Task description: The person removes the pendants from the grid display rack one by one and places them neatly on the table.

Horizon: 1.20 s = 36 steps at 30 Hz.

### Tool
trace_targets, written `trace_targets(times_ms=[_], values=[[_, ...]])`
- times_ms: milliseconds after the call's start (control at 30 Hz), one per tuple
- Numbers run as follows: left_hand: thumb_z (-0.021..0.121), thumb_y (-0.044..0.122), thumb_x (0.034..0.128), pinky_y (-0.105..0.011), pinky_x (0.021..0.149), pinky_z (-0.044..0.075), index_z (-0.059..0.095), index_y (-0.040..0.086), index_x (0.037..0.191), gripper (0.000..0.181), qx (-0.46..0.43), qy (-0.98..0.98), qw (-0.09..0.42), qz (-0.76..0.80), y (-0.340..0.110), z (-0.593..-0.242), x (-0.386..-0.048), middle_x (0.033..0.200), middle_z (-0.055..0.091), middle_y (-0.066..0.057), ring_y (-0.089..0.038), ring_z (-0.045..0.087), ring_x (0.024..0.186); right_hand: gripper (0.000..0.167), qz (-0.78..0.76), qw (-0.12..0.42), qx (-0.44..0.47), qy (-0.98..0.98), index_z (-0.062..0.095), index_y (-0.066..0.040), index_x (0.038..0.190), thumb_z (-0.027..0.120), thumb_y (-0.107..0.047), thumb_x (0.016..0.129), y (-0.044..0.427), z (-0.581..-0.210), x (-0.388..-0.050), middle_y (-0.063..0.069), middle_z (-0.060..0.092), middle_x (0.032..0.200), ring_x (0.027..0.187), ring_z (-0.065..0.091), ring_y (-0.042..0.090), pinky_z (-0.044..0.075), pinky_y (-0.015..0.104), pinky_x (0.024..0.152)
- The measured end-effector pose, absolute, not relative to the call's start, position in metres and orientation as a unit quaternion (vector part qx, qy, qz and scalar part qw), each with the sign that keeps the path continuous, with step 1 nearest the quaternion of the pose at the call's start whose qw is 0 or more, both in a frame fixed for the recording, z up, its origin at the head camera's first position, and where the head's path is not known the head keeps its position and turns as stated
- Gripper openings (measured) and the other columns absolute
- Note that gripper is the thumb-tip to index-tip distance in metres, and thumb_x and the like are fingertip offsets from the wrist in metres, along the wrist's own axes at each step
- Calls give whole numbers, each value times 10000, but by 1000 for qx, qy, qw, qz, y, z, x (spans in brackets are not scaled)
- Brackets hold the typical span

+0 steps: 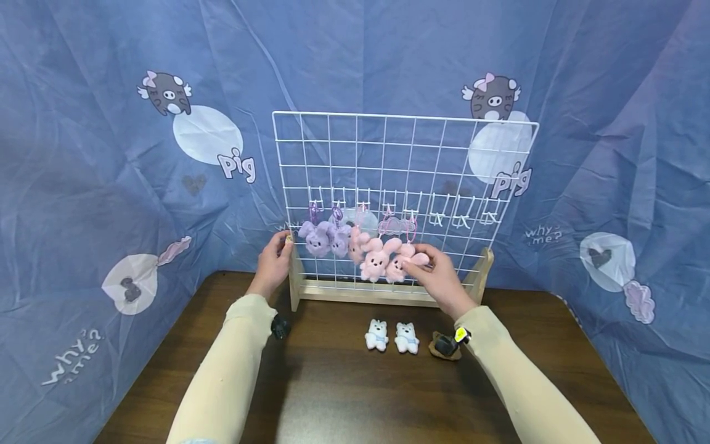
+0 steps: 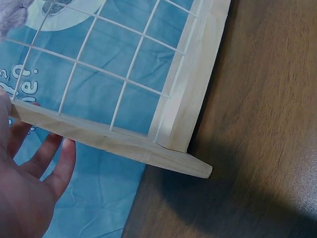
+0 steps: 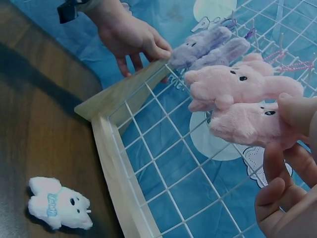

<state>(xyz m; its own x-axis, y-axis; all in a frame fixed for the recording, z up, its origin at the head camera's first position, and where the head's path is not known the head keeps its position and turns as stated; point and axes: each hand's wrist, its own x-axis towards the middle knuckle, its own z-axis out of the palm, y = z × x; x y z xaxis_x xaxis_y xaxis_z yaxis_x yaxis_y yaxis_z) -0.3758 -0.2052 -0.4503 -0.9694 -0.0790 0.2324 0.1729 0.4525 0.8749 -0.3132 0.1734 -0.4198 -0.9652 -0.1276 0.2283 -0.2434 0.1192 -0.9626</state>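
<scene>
A white wire grid rack stands in a wooden base. My left hand grips the top of its left wooden upright, fingers against the wood. With thumb and fingers, my right hand pinches the rightmost pink plush bunny, which hangs by a pink cord from a hook. Beside it hangs another pink plush bunny, and a third pink plush is partly hidden behind. Farther left hang two purple plush toys.
Several hooks on the grid's right side carry nothing. Two white plush toys with blue scarves lie on the brown table before the rack. A brown item lies under my right wrist. Blue printed cloth hangs behind.
</scene>
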Motion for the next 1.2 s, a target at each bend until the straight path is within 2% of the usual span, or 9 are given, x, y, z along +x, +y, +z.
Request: trace_targets(times_ms=[200, 300, 500, 700, 867, 1200], values=[[443, 263, 1146, -562, 1154, 433, 460, 101, 1552, 438, -29, -843, 120, -523, -205, -450, -375, 1567, 495, -250, -403, 488, 1442, 438, 648, 64, 137, -747, 581, 45, 1394, 722, -66, 994, 175, -417, -306, 58, 691, 1119, 927, 698, 35, 590, 239, 709], [441, 261, 1146, -561, 1156, 432, 458, 100, 1553, 437, -28, -843, 119, -524, -205, -450, -375, 1568, 495, -247, -403, 487, 1444, 428, 650, 68, 146, -743, 588, 41, 1391, 717, -42, 991, 176, -413, -302, 24, 687, 1084, 918, 702, 49, 601, 243, 739], [424, 278, 1152, -569, 1160, 424, 449, 96, 1554, 442, -30, -850, 124, -512, -205, -449, -374, 1569, 490, -251, -414, 476, 1450, 402, 654, 67, 172, -734, 599, 52, 1371, 712, -28, 994, 176, -407, -295, 32, 689, 1077, 923, 702, 80, 619, 283, 829], [428, 284, 1151, -570, 1152, 433, 449, 96, 1553, 444, -32, -849, 122, -512, -205, -450, -373, 1562, 497, -254, -414, 482, 1445, 408, 640, 71, 189, -742, 619, 25, 1368, 737, -70, 989, 174, -405, -289, 108, 695, 1139, 887, 686, 100, 604, 246, 752], [418, 265, 1153, -569, 1156, 428, 438, 91, 1564, 447, -31, -852, 119, -508, -204, -449, -372, 1564, 492, -259, -416, 481, 1445, 418, 633, 66, 203, -744, 623, 2, 1386, 737, -87, 994, 173, -403, -285, 165, 692, 1183, 888, 678, 116, 604, 272, 734], [435, 265, 1149, -568, 1149, 435, 464, 97, 1540, 427, -29, -850, 126, -510, -203, -448, -372, 1552, 511, -252, -411, 496, 1433, 399, 669, 36, 215, -711, 593, 62, 1373, 697, 4, 992, 167, -400, -277, 47, 696, 1036, 836, 697, 93, 604, 251, 737]])
